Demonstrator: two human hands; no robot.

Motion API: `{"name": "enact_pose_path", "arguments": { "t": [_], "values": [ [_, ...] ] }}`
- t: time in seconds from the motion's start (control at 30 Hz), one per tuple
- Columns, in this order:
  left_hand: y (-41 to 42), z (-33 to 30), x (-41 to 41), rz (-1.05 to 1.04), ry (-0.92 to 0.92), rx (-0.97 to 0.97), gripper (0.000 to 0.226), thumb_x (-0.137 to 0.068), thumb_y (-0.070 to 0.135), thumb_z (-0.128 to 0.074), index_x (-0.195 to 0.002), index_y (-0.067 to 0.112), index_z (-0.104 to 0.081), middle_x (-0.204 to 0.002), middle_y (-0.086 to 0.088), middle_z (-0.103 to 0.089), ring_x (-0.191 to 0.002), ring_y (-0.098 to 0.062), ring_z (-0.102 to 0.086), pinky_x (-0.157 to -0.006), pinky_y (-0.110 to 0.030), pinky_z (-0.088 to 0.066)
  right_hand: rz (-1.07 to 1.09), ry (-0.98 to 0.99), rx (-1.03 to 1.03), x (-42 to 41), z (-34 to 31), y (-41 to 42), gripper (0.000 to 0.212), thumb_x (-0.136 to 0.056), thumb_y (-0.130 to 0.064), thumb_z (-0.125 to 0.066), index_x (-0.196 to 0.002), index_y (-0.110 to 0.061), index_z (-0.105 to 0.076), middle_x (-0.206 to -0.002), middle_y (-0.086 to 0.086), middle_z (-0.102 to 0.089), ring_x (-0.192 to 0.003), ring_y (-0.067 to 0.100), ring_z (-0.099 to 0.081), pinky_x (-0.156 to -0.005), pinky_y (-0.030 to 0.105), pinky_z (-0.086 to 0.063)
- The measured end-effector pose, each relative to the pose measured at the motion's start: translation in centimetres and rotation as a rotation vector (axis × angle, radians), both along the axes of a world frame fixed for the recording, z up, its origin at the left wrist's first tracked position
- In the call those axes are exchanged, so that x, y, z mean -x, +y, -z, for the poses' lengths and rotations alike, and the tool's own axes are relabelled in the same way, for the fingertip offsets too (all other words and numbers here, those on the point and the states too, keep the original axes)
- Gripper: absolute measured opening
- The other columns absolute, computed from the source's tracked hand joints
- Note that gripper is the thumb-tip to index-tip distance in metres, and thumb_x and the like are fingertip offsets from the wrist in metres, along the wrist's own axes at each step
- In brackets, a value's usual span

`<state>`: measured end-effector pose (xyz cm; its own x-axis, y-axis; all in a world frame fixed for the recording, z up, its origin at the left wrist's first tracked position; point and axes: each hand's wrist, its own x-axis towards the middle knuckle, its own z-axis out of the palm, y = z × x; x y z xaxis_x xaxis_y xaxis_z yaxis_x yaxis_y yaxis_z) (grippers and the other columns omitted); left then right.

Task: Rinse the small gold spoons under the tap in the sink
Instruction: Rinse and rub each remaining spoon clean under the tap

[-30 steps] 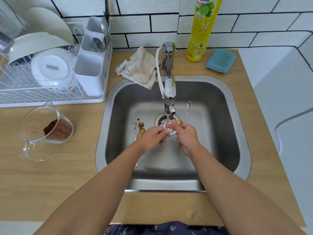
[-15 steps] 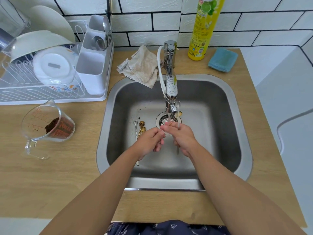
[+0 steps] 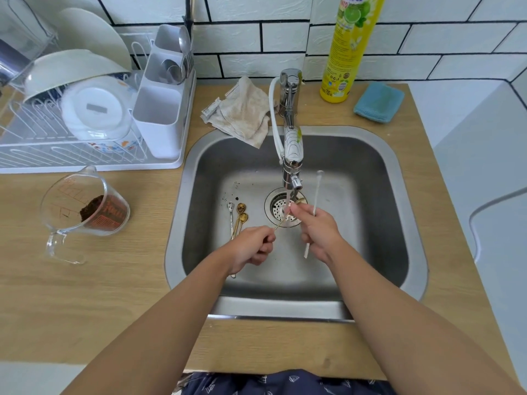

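A small gold spoon [image 3: 283, 221] is held under the running tap [image 3: 291, 155], over the drain [image 3: 281, 209] of the steel sink [image 3: 399, 178]. My left hand [image 3: 252, 248] pinches the end of its handle. My right hand [image 3: 316, 229] touches the spoon's bowl with its fingertips and also grips a thin white brush [image 3: 313, 206] that points away from me. Two more gold spoons [image 3: 241, 213] and a silver one [image 3: 230, 208] lie on the sink floor left of the drain.
A white dish rack [image 3: 94, 115] with bowls and a cutlery holder stands at the back left. A glass measuring jug [image 3: 82, 209] with brown grounds sits left of the sink. A cloth [image 3: 242, 112], a yellow soap bottle [image 3: 349, 49] and a blue sponge [image 3: 379, 102] lie behind the sink.
My left hand has drawn back to the left along the spoon's handle, so the hands are now apart. The white brush in my right hand has tilted back to the right.
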<state>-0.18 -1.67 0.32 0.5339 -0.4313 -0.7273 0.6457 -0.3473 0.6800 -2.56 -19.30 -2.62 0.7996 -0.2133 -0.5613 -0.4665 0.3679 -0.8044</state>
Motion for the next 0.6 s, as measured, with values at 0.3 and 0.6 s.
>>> {"name": "enact_pose_path", "arguments": {
  "t": [0.3,0.6],
  "values": [
    [0.1,0.4,0.0,0.047,-0.08,0.004,0.023,-0.095,0.028,-0.038,-0.072,0.023,-0.037,-0.058,0.007,-0.029,-0.049,-0.012,-0.019,-0.045,-0.024,-0.017,0.008,0.039,-0.021,0.0,-0.2,0.5,0.016,-0.091,-0.028,-0.078,-0.088,-0.013,-0.083,-0.076,-0.002,-0.07,-0.046,0.008,-0.022,-0.043,0.024,-0.019],
    [0.9,0.9,0.3,0.178,-0.269,-0.113,0.029,-0.105,0.037,-0.035,-0.081,0.021,-0.04,-0.069,0.006,-0.041,-0.053,-0.007,-0.034,-0.05,-0.019,-0.032,0.036,0.004,0.079,0.0,-0.3,0.5,0.044,-0.081,-0.027,-0.085,-0.118,-0.032,-0.063,-0.087,-0.002,-0.081,-0.042,-0.001,-0.046,-0.037,0.015,-0.032]
  ]
}}
